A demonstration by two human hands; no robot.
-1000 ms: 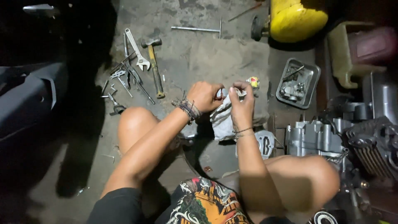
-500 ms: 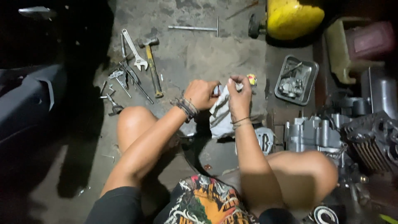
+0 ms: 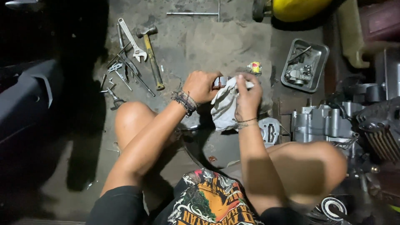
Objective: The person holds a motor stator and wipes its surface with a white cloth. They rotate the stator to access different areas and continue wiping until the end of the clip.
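Observation:
I sit on a concrete floor with my knees spread. My left hand (image 3: 201, 86) grips a small metal part (image 3: 221, 81) in front of me. My right hand (image 3: 247, 96) presses a white rag (image 3: 223, 109) against that part, and the rag hangs down below both hands. Most of the metal part is hidden by my fingers and the cloth. A cord bracelet sits on my left wrist and a thin band on my right.
Loose tools lie at the left: an adjustable wrench (image 3: 132, 40), a hammer (image 3: 151, 56) and several small keys. A metal tray (image 3: 304, 64) of parts sits at the right, an engine block (image 3: 333, 123) beside my right knee, a yellow container (image 3: 298, 8) at the top.
My hands stay together on the part and rag, with small shifts of the right hand over the cloth. The view has drifted slightly.

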